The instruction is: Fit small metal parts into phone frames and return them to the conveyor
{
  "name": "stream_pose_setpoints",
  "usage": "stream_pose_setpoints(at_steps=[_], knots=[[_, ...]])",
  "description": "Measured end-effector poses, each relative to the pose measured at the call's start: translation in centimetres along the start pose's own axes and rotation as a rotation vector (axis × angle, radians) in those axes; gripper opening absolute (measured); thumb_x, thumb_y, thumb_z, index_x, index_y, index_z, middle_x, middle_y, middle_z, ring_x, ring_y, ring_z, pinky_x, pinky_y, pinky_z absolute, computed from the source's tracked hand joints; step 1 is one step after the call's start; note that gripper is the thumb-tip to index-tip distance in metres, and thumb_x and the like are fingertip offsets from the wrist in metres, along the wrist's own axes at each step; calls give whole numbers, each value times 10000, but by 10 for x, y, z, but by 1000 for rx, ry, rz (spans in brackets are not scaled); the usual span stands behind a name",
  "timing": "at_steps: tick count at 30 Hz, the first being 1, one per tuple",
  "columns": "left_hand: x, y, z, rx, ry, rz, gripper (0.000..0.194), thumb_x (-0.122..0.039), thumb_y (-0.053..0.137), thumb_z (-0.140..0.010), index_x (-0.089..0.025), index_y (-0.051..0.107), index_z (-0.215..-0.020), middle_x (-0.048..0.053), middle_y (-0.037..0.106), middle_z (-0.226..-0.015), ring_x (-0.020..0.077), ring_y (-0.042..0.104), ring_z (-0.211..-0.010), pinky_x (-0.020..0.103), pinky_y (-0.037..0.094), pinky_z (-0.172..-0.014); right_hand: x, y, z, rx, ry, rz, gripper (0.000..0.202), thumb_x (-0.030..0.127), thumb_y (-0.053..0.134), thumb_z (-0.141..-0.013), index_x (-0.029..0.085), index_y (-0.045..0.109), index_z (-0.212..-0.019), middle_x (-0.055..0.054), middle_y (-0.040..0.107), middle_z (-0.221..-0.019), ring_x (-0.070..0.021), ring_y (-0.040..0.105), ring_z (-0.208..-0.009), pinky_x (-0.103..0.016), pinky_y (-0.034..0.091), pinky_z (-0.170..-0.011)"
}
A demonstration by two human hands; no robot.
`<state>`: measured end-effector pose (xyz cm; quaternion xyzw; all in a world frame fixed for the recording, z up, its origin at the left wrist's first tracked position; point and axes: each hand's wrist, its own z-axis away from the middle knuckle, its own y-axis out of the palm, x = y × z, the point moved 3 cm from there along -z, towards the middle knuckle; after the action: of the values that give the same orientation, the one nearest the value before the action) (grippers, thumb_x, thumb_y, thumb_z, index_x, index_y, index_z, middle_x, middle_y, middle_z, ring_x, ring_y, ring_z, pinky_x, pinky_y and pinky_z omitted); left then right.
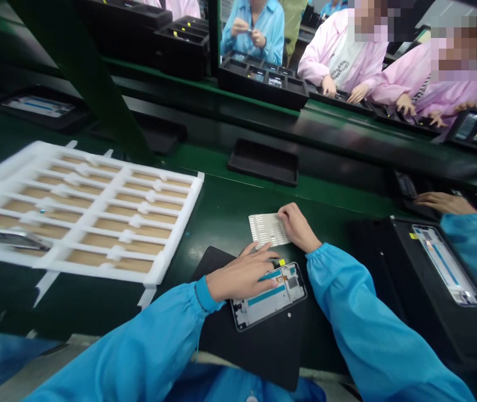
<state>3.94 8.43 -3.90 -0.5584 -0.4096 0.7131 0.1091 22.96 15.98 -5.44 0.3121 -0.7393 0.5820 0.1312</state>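
A phone mid-frame point(263, 307) with blue strips and a small yellow tab lies screen side hidden on a black mat point(255, 352). Over its upper left part stretches my left hand point(242, 273), fingers apart; one finger rests on the frame, while others reach to the lower edge of a pale sheet of small stickers point(270, 229). My right hand point(299, 228) is closed on the right edge of that sheet, just beyond the phone frame. Whether a tiny sticker sits at my left fingertips I cannot tell.
On the left stands a white foam tray point(113, 212) with slots and a phone point(8, 237) across it. Behind lies a black tray point(263, 162). At right, another phone frame point(448, 268) rests on black trays, near a co-worker's hand point(446, 202). Several people work across the line.
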Motion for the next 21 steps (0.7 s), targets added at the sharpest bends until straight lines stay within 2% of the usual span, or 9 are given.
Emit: stream_pose_setpoints(at_steps=[3, 5, 8, 9, 11, 13, 16, 18, 21], knots=[[-4, -5, 1, 14, -10, 10, 350, -462, 452, -994, -170, 646, -991, 104, 338, -1571, 315, 144, -1506, 563, 74, -1222, 5, -12, -2, -203, 129, -151, 224, 315, 300, -1000, 203, 478, -921, -74, 598, -858, -193, 603, -792, -359, 516, -751], [-11, -12, 6, 5, -21, 26, 337, -461, 472, -987, -172, 643, -1006, 112, 312, -1582, 321, 222, -1488, 533, 187, -1206, 18, -28, 4, -282, 182, -248, 224, 349, 325, -1005, 203, 477, -928, -53, 612, -813, -175, 622, -734, -340, 538, -704], [-27, -25, 18, -5, -81, 60, 307, -412, 421, -1016, -205, 634, -1096, 94, 623, -1320, 263, 594, -1224, 380, 478, -992, 50, -57, 32, -297, 216, -376, 162, 360, 513, -958, 204, 534, -921, -27, 647, -775, -165, 653, -707, -311, 561, -675], [-32, -29, 22, -6, -104, 52, 306, -392, 398, -1027, -217, 633, -1115, 70, 694, -1183, 237, 668, -1088, 335, 515, -901, 62, -67, 45, -294, 227, -423, 139, 345, 569, -937, 207, 557, -933, -22, 662, -777, -166, 665, -712, -305, 567, -675], [-42, -35, 30, -15, -133, -13, 293, -351, 391, -1032, -230, 640, -1126, 39, 733, -1031, 212, 711, -938, 297, 530, -811, 85, -83, 74, -294, 248, -517, 129, 303, 642, -906, 221, 581, -985, -18, 690, -805, -173, 688, -744, -297, 578, -684], [-49, -35, 34, -26, -141, -112, 263, -286, 419, -1022, -234, 639, -1155, 36, 735, -1030, 214, 712, -942, 289, 535, -797, 103, -91, 99, -242, 269, -550, 159, 267, 660, -904, 239, 578, -1038, -13, 710, -841, -178, 701, -792, -285, 579, -696], [-51, -28, 35, -63, -128, -242, 278, -203, 435, -1006, -230, 611, -1220, 44, 725, -1112, 216, 705, -997, 307, 548, -825, 117, -84, 124, -6, 290, -494, 171, 245, 629, -937, 264, 562, -1093, 7, 722, -896, -166, 702, -868, -255, 560, -728], [-51, -23, 36, -144, -87, -266, 290, -234, 465, -1005, -226, 572, -1275, 45, 703, -1188, 214, 695, -1033, 324, 550, -855, 118, -74, 132, 118, 296, -466, 161, 230, 602, -955, 284, 546, -1096, 32, 716, -925, -147, 693, -891, -237, 542, -749], [-52, -21, 39, -293, 14, -182, 329, -330, 564, -969, -230, 559, -1282, 25, 697, -1211, 189, 689, -1049, 298, 545, -856, 118, -64, 132, 165, 290, -440, 135, 192, 573, -966, 288, 516, -1042, 63, 699, -917, -128, 675, -867, -230, 507, -736]])
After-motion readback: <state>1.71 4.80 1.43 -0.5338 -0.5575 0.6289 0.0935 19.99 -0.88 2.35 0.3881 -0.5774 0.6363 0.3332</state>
